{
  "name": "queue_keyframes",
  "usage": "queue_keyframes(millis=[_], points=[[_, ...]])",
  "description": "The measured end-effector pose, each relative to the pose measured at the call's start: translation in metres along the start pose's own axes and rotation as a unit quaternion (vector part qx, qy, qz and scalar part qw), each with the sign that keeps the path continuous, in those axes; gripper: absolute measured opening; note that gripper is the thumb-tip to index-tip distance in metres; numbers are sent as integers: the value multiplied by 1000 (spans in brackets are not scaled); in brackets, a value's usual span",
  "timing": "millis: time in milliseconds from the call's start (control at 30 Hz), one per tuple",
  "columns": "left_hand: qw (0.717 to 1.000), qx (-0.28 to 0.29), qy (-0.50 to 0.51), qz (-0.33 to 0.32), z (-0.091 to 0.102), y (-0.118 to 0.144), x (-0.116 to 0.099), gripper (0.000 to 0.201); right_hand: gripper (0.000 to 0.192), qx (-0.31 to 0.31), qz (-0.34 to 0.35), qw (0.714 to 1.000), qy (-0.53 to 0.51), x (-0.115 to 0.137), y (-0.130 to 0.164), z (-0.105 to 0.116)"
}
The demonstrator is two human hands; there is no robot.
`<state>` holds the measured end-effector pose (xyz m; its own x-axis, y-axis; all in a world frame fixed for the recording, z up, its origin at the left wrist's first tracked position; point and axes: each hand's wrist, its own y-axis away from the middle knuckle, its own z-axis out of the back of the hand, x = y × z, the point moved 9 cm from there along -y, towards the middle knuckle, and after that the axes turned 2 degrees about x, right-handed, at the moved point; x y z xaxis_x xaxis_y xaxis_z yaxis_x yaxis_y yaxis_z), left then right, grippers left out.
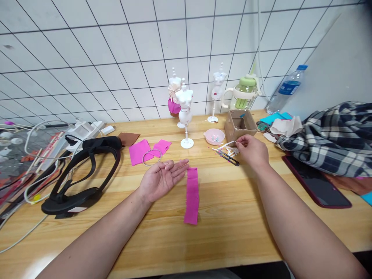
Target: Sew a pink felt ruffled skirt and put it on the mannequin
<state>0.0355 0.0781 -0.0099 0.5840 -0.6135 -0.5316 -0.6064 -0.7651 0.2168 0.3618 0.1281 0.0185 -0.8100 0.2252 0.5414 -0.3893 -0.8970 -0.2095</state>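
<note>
My left hand (164, 177) rests palm up over the table, fingers stretched out, holding nothing. Just right of its fingertips lies a long magenta fabric strip (192, 197). Between thumb and fingers, my right hand (253, 152) pinches one end of a thin white strip (228, 145). Under that strip are black thread snips (231, 158) and a small heap of white scraps (234, 151). Folded magenta fabric pieces (139, 152) and a thin metal ring (147, 159) lie beyond my left hand. A bare white mini dress form (185, 112) stands upright near the middle.
Behind are a dressed form (174, 93), another form (217, 87), a pink dish (215, 136), a cardboard box (232, 130), a green-lidded jug (244, 93) and a bottle (290, 89). A black headset frame (100, 182) and cables sit left; a phone (316, 184) and plaid cloth (334, 135) right.
</note>
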Motion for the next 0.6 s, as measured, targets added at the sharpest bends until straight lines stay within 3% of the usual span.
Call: queue_keyframes(millis=[167, 267, 333, 400, 467, 533, 600], points=[[1000, -6, -7, -3, 0, 1, 0, 19, 22, -10, 14, 998, 63, 5, 4, 6], [1000, -3, -11, -3, 0, 1, 0, 20, 23, -89, 74, 993, 39, 30, 16, 24], [1000, 8, -16, 2, -2, 1, 1, 19, 21, -99, 154, 983, -18, 58, 33, 26], [999, 28, -26, 21, -6, 1, 6, 18, 22, -16, 295, 950, -98, 99, 61, 11], [997, 53, -38, 44, -11, 2, 12, 18, 30, 114, 391, 894, -184, 133, 95, -11], [994, 75, -47, 61, -15, 3, 17, 19, 39, 225, 392, 856, -252, 150, 118, -33], [992, 87, -52, 69, -19, 5, 19, 20, 34, 300, 326, 844, -304, 151, 126, -51]])
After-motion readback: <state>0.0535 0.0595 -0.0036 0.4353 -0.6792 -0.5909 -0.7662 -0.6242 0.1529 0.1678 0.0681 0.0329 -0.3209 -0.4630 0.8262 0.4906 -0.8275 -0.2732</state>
